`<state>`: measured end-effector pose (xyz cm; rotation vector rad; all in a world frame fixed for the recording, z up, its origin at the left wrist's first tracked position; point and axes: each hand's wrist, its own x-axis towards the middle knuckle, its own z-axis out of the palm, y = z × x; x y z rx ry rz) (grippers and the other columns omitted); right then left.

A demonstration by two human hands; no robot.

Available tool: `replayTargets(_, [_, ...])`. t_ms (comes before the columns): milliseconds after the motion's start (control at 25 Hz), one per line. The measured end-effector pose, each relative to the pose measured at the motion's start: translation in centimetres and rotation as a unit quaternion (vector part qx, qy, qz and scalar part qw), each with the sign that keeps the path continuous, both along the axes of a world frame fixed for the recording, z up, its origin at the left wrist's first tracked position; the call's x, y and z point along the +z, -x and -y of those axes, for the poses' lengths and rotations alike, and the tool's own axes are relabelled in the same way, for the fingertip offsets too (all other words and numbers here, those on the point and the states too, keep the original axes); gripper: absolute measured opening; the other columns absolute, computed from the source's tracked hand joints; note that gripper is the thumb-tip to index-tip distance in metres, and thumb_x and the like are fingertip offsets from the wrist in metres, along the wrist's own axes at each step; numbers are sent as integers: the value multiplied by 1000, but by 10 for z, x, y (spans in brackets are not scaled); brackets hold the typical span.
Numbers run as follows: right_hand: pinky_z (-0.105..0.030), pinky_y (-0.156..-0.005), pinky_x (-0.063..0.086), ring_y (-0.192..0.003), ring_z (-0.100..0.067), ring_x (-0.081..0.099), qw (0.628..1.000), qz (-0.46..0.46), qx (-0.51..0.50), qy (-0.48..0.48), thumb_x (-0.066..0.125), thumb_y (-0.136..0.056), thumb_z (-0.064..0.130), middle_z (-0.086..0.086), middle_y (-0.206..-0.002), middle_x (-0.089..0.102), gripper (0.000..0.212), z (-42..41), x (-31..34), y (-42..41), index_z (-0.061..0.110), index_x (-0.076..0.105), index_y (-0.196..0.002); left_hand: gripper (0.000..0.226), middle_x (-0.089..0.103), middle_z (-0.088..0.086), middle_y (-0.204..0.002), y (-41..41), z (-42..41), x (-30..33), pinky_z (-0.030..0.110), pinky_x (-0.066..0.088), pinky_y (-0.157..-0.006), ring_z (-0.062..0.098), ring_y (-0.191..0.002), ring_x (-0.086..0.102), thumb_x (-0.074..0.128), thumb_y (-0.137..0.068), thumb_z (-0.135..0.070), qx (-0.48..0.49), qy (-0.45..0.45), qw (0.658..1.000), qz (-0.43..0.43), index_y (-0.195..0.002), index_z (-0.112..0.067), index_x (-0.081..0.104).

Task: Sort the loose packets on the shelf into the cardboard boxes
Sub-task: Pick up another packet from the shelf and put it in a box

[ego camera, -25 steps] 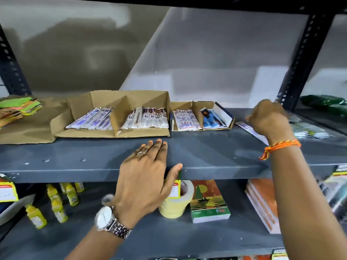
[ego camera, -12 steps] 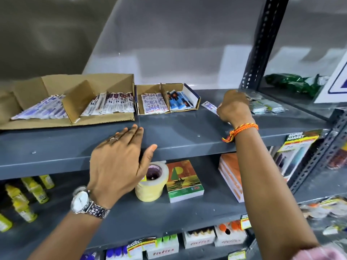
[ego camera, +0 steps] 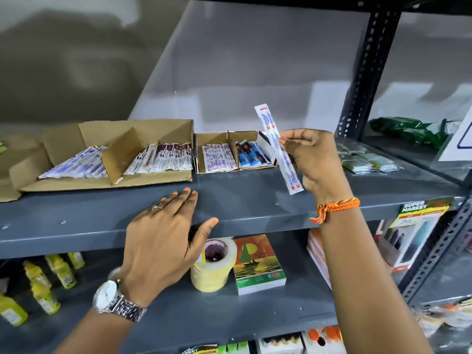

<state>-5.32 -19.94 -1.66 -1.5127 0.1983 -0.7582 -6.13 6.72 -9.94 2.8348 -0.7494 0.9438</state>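
Observation:
My right hand (ego camera: 315, 159) pinches a long white packet (ego camera: 270, 129) with blue and red print, held almost upright above the grey shelf (ego camera: 242, 198), just right of the small cardboard box (ego camera: 217, 139). That box holds white-blue packets on its left side and blue ones on its right. A large cardboard box (ego camera: 63, 185) to the left has a divider and rows of long packets in both halves. More loose packets (ego camera: 367, 160) lie on the shelf to the right of my right hand. My left hand (ego camera: 163, 241) rests flat on the shelf's front edge, fingers spread, holding nothing.
A dark slotted upright post (ego camera: 367, 65) stands right of the loose packets, with green bags (ego camera: 406, 129) behind it. On the lower shelf are a tape roll (ego camera: 219, 274), a green-orange booklet stack (ego camera: 258, 264), yellow bottles (ego camera: 40, 284) and an orange stack (ego camera: 318, 254).
My right hand took a long white packet from the shelf at the right and lifted it upright. My left hand stayed on the shelf edge. The camera view shifted.

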Motion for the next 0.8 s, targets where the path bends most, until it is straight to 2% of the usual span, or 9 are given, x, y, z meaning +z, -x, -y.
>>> replayTargets(80, [-14,-43,46,-46,-4,64,998,21,36,-39,66,-87,-5,-10,-75,73,8,-17,3,2,1,71,-89,75,64,10,-134,-1,-3,0,38,51,-90,27,-125,59,26,-97,-63,6,-5,1000,-3,-132,-8,62])
replayTargets(160, [-15,-44,47,-49,-4,65,996,33,65,-42,67,-86,-6,-6,-72,74,10,-31,4,4,1,71,-92,79,64,11,-134,-2,-8,2,40,52,-91,28,-125,59,23,-96,-66,14,-5,1000,-5,-131,-7,62])
replayTargets(280, [-20,-51,53,-58,-9,70,994,44,103,-16,69,-85,-4,1,-68,76,13,-45,4,8,8,72,-88,82,63,12,-135,-2,-14,2,41,52,-90,29,-125,59,22,-96,-69,21,-10,1000,-9,-131,-6,61])
replayTargets(440, [-32,-66,58,-67,-16,72,992,42,121,3,69,-85,-2,-1,-74,78,17,-54,2,8,14,73,-83,81,63,12,-136,-1,-13,0,40,51,-92,28,-124,60,22,-97,-68,25,-16,999,-16,-132,-6,61])
replayTargets(560, [-26,-57,59,-63,-13,73,990,44,137,7,70,-85,-2,-1,-73,78,16,-54,1,2,14,73,-82,80,63,12,-135,-2,-14,0,40,52,-92,28,-123,60,23,-97,-67,26,-17,999,-16,-131,-6,61])
replayTargets(680, [-21,-48,53,-53,-10,70,994,37,105,20,70,-83,-4,-2,-66,75,17,-47,14,-25,12,69,-80,80,64,13,-133,-2,-14,0,40,52,-91,29,-121,62,22,-98,-67,26,-17,999,-14,-130,-5,62])
replayTargets(800, [-35,-60,60,-62,-22,71,993,-33,53,100,73,-78,-6,-18,-84,74,20,-44,35,-76,12,66,-82,81,64,14,-133,-1,-13,1,41,52,-93,31,-120,62,21,-98,-67,28,-14,999,-20,-130,-5,62])
